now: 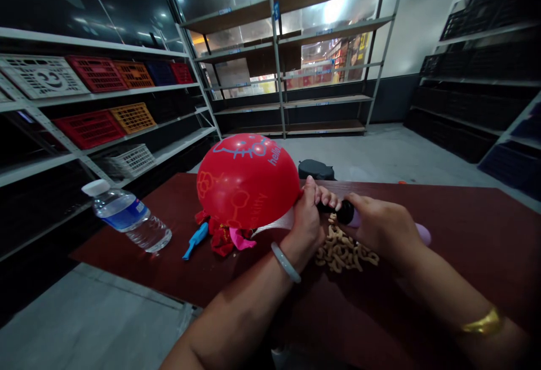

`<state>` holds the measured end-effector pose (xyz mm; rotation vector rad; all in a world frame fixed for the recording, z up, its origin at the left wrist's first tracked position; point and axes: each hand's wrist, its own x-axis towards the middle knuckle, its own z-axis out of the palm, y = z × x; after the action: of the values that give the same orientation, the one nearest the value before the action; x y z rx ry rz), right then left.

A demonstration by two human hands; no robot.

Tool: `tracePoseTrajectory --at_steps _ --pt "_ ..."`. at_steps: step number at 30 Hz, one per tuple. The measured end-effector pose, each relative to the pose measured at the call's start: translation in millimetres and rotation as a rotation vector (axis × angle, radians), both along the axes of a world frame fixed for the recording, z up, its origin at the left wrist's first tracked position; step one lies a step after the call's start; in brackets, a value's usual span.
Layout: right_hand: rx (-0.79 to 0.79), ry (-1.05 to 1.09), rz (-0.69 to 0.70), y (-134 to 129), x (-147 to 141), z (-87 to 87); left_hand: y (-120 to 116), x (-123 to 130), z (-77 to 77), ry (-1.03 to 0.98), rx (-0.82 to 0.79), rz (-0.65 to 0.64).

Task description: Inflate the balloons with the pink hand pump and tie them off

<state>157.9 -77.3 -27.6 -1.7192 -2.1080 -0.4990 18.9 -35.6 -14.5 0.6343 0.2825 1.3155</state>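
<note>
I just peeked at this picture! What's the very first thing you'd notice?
The big red balloon in the middle of the dark red table. The left hand pinches its neck while the right hand holds a small pump against it. A water bottle lies at the left.

The left hand (306,218) covered the neck of the red balloon (247,181), so its joint with the pump (350,213) could not be seen. The right hand (382,226) hid most of that pump. The balloon concealed part of the scraps (222,237) behind it. Both forearms ran off the bottom edge.
</note>
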Motion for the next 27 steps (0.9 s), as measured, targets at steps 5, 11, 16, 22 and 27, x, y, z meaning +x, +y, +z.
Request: tracePoseTrajectory --at_steps 5,11,16,22,27 --pt "-0.071 0.04 0.047 9 5 -8.3 11 -4 -4.5 0.02 -0.008 0.011" --pt "-0.07 0.042 0.031 18 29 -13.0 36 -38 13.3 -0.055 -0.095 0.053" --pt "0.044 -0.014 0.009 15 47 -5.3 49 -66 26.8 -0.149 -0.07 0.117" --pt "0.065 -0.071 -0.038 10 41 -2.4 41 -58 23.9 -0.189 -0.046 0.113" --pt "0.072 -0.096 -0.024 6 22 -1.6 27 -34 15.8 -0.152 -0.026 0.042"
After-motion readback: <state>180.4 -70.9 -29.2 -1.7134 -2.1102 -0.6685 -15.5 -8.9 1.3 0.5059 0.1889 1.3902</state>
